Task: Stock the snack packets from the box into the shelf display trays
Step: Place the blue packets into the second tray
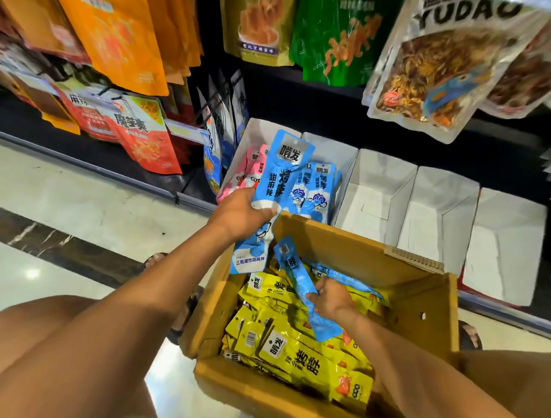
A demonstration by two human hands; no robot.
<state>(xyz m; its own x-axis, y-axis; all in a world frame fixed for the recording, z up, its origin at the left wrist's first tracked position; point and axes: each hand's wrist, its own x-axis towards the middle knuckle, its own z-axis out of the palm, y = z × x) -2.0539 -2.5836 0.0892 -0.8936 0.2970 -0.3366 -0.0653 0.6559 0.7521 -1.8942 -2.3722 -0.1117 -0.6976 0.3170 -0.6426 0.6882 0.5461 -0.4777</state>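
Observation:
An open cardboard box (422, 297) sits in front of me, filled with yellow snack packets (296, 348) and a few blue ones. My left hand (240, 215) grips a bunch of blue snack packets (283, 174) above the box's far edge, in front of a white display tray (325, 148) that holds more blue packets (316, 191). Inside the box, my right hand (330, 298) holds another blue packet (299, 284) lifted off the yellow ones. Pink packets (250, 171) fill the tray at the left.
Three white display trays (379, 185) (441, 213) (506, 247) stand in a row to the right on the bottom shelf. Hanging snack bags (438, 67) crowd the space above. Glossy floor tiles (63, 193) stretch to the left; my knees frame the box.

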